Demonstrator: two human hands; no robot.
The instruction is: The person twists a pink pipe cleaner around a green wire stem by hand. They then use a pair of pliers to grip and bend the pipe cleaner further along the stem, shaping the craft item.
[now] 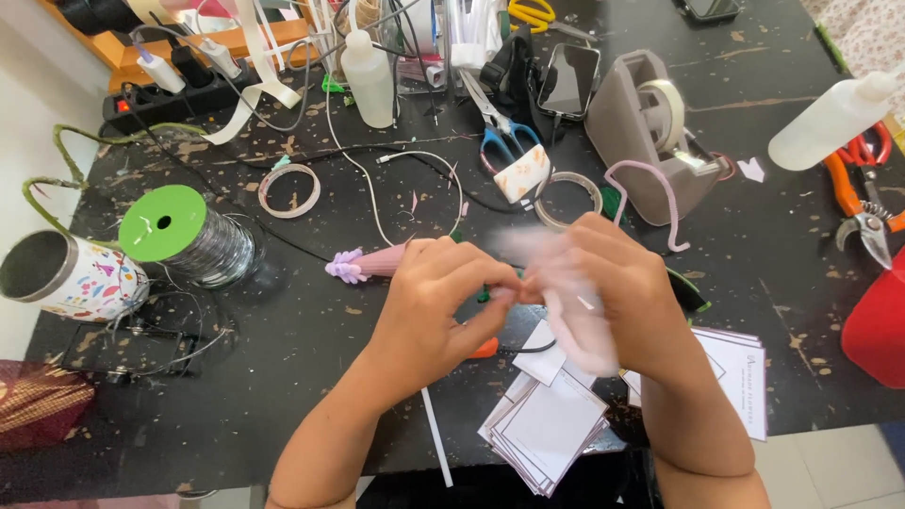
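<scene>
Far left, cut by the frame edge: a printed metal tin (66, 276) lying on its side, open mouth facing left, on the black speckled surface (283, 377). Just right of it, a spool of silver wire with a green cardboard cap (184, 236), upright. Behind, a flat ring of clear tape (288, 189) and a white squeeze bottle (369, 79); loose cables trail between them.

Centre: left hand (429, 311) and right hand (613, 292) are brought together, fingertips meeting. Both pinch a pale, thin, whitish-pink piece of material (566, 302), held above the surface. It is motion-blurred; shape and edges cannot be made out. A pink folded cone with a lilac frilled end (363, 264) lies just behind the left hand, partly hidden by it.

Below the hands: a stack of white square cards with thin dark borders (551, 424), partly covered by the right wrist.

Right: a grey tape dispenser (646, 132) with a white roll, a dark phone (568, 80) behind it, a second white bottle (830, 118) lying tilted, orange-handled cutters (863, 203), and a red object (877, 330) cut off at the edge.
</scene>
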